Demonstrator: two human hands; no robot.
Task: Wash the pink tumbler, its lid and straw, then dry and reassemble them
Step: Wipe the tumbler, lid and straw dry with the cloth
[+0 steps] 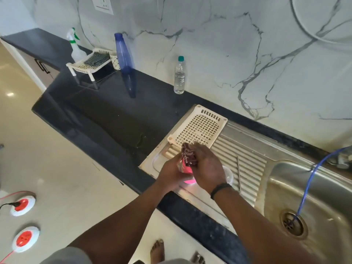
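Drying the pink tumbler over the drainboard

The left hand (172, 173) gripped the pink tumbler (185, 168) to steady it above the drainboard (245, 168), beside the sink, so drips fell there; the right hand (206, 165) curled around a dark cloth (188, 156), pressing it into the mouth. The lid (228, 175) and straw (239, 173) lay on the drainboard, apparently awaiting reassembly.

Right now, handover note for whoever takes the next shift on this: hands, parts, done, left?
Left hand grips the pink tumbler over the steel drainboard.
Right hand holds a dark cloth against the tumbler, apparently drying it.
Clear lid lies on the drainboard just right of the hands; metal straw lies on the ribs beside it.
Done: washing, by the look of it.
Left: finish drying the tumbler, dry lid and straw, reassemble.
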